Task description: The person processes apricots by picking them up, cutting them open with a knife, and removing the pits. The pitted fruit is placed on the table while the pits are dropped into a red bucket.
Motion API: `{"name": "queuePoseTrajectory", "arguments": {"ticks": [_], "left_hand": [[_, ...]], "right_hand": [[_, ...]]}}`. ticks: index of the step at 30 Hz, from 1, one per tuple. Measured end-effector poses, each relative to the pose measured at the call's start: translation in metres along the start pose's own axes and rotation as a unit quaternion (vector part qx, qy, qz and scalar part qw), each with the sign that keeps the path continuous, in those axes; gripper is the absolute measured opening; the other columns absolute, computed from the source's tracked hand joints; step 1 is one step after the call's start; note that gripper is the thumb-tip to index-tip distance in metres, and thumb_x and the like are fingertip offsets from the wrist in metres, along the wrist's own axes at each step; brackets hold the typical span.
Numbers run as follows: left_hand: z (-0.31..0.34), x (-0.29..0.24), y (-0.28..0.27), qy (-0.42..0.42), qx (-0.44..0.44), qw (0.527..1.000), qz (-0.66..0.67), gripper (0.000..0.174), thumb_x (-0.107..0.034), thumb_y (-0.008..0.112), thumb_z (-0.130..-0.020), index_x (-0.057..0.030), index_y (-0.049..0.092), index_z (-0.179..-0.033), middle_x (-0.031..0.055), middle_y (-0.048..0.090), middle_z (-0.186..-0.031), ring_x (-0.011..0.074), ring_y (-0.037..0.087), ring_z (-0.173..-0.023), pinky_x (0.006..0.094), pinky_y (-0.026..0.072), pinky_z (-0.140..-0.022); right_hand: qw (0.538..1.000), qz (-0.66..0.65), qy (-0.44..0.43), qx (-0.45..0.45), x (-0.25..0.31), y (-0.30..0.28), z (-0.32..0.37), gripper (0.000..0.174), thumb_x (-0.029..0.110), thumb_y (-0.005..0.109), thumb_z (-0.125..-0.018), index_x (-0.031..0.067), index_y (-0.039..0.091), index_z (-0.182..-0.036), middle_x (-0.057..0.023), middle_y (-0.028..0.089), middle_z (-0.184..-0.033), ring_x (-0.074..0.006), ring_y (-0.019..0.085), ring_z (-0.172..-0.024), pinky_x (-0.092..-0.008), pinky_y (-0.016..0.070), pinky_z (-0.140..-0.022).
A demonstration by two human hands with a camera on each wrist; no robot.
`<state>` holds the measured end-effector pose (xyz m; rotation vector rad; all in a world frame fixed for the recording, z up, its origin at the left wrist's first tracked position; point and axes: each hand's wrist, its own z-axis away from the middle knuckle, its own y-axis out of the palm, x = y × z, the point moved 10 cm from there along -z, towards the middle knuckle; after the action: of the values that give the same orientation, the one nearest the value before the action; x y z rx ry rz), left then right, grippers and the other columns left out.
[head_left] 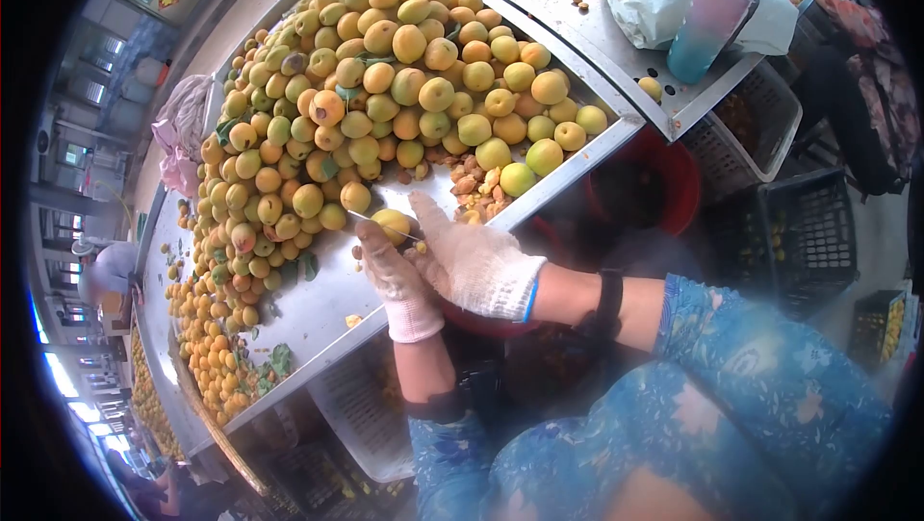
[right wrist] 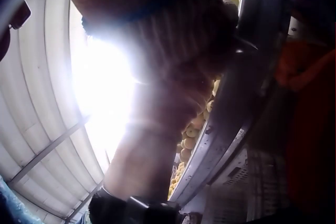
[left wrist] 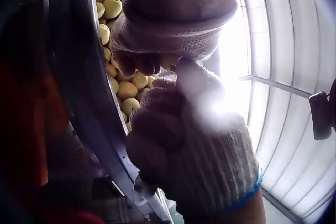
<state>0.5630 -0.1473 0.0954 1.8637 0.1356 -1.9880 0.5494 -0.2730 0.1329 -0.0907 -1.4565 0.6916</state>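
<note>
Both hands wear white knit gloves and meet at the front edge of the metal table (head_left: 308,314). My left hand (head_left: 377,238) pinches a yellow fruit (head_left: 393,223) with stained fingertips (left wrist: 137,64). My right hand (head_left: 425,221), in the glove with a blue cuff trim, is curled in a fist (left wrist: 184,134) against the fruit. A thin knife blade (head_left: 368,218) lies across the fruit; its handle is hidden inside the right fist. The right wrist view is washed out by glare and shows only the glove's back.
A big pile of yellow-orange fruit (head_left: 385,78) fills the table behind the hands, with a small heap of pits (head_left: 476,184) beside it. Below the edge stand a red basin (head_left: 654,179), black crates (head_left: 804,232) and a white basket (head_left: 371,415). A teal-pink cup (head_left: 707,16) stands on the neighbouring table.
</note>
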Motion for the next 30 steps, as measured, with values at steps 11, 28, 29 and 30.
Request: {"name": "queuePoseTrajectory", "arguments": {"ticks": [11,28,29,30], "left_hand": [[0.007,-0.017,-0.005,0.032,0.02,0.99,-0.139,0.054,-0.053,0.058,-0.092,-0.0005,0.062,-0.101,0.0036,0.061,-0.08,0.0082,0.053,-0.064,0.0227,0.0419,-0.054],[0.032,-0.056,0.042,0.33,0.142,0.871,-0.336,0.036,-0.031,0.078,-0.077,0.0011,0.066,-0.09,0.0166,0.063,-0.079,0.0325,0.061,-0.071,0.0402,0.0488,-0.066],[0.033,-0.054,0.04,0.346,0.134,0.87,-0.324,0.035,-0.029,0.078,-0.077,0.0008,0.066,-0.091,0.016,0.063,-0.08,0.0322,0.061,-0.072,0.0401,0.0483,-0.066],[0.034,-0.053,0.041,0.344,0.136,0.871,-0.323,0.035,-0.029,0.078,-0.077,0.0008,0.066,-0.091,0.016,0.063,-0.08,0.0322,0.061,-0.072,0.0401,0.0483,-0.066]], "right_hand": [[0.997,0.072,0.011,0.025,0.0,0.002,0.001,0.071,0.033,0.046,-0.094,-0.0005,0.015,-0.148,-0.028,0.066,-0.1,-0.0436,0.065,-0.089,-0.0505,0.0492,-0.078],[0.989,-0.064,-0.136,-0.003,-0.015,-0.016,-0.015,0.026,0.026,0.061,-0.084,0.0037,0.063,-0.096,-0.0222,0.067,-0.09,-0.0399,0.064,-0.09,-0.0448,0.0512,-0.077],[0.988,-0.055,-0.142,0.026,-0.014,-0.012,-0.017,0.027,0.027,0.061,-0.084,0.0041,0.063,-0.098,-0.0215,0.067,-0.091,-0.0388,0.064,-0.09,-0.0439,0.0511,-0.077],[0.986,-0.045,-0.149,0.054,-0.011,-0.009,-0.019,0.028,0.027,0.062,-0.084,0.0044,0.064,-0.1,-0.0209,0.067,-0.091,-0.0377,0.065,-0.09,-0.0431,0.0511,-0.078]]}}
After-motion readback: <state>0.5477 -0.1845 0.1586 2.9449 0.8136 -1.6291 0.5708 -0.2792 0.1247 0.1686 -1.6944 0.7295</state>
